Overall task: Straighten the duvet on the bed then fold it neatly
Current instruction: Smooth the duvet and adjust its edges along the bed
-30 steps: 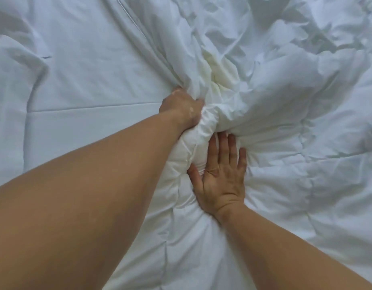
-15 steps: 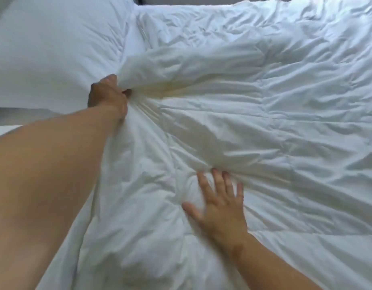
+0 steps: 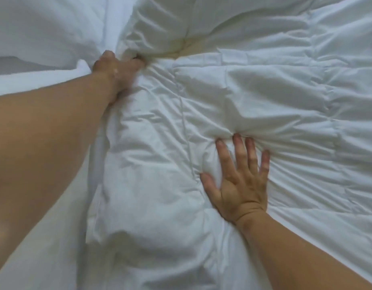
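A person's left hand (image 3: 118,68), arm outstretched, grips a bunched fold of the white duvet (image 3: 264,91) at the far left, beside a pillow (image 3: 45,28). The right hand (image 3: 241,185) presses flat on the middle of the duvet, fingers spread wide. The duvet's left edge borders bare sheet (image 3: 45,258). Half a second earlier, the right hand was blurred.

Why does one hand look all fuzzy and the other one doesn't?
In the head view the left hand, gripping the duvet, is smeared, probably by motion; in the same head view the right hand, pressed flat, looks sharper; the head view's light is soft, without glare.
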A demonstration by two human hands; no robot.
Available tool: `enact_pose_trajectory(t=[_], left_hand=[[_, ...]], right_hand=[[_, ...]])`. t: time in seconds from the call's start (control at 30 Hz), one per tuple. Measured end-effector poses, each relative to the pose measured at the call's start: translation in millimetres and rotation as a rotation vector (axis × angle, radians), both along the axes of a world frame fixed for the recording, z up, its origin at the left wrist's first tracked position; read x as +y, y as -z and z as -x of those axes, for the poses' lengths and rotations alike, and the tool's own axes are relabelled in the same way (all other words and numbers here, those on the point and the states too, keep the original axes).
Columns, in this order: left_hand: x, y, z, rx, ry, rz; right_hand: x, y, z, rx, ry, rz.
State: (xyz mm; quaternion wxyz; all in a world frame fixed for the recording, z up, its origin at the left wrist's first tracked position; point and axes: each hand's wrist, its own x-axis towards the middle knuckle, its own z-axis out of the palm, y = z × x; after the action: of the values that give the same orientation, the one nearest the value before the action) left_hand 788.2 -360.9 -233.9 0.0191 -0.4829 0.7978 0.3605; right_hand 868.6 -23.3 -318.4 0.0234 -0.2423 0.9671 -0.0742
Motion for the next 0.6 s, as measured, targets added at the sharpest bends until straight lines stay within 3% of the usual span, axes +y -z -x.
enact_pose_trajectory(t=[0.07,0.13,0.27,0.37,0.5,0.6], left_hand=[[3.0,-6.2,-38.7,0.072,-0.138,-0.267],[33.4,-18.7,-96.4,0.072,-0.123,-0.432],[128.8,-32.3,-212.8,-0.12,-0.047,-0.801],[169.3,-18.8,-269.3,-0.255,0.024,-0.589],[140.2,-28.3,-292.7,-0.483,0.243,0.092],[127.3,-30.8,-293.2,-0.462,0.241,0.209]], right_hand=[[-1.4,-1.3,0.9,-0.033,0.001,-0.014],[-1.8,-2.3,1.5,-0.038,0.008,-0.028],[-2.5,-13.0,1.6,-0.104,0.01,-0.041],[1.5,-33.1,6.9,-0.269,-0.039,-0.095],[19.4,-77.8,-45.5,-0.433,-0.102,-0.081],[63.6,-94.6,-152.2,-0.357,-0.265,-0.049]])
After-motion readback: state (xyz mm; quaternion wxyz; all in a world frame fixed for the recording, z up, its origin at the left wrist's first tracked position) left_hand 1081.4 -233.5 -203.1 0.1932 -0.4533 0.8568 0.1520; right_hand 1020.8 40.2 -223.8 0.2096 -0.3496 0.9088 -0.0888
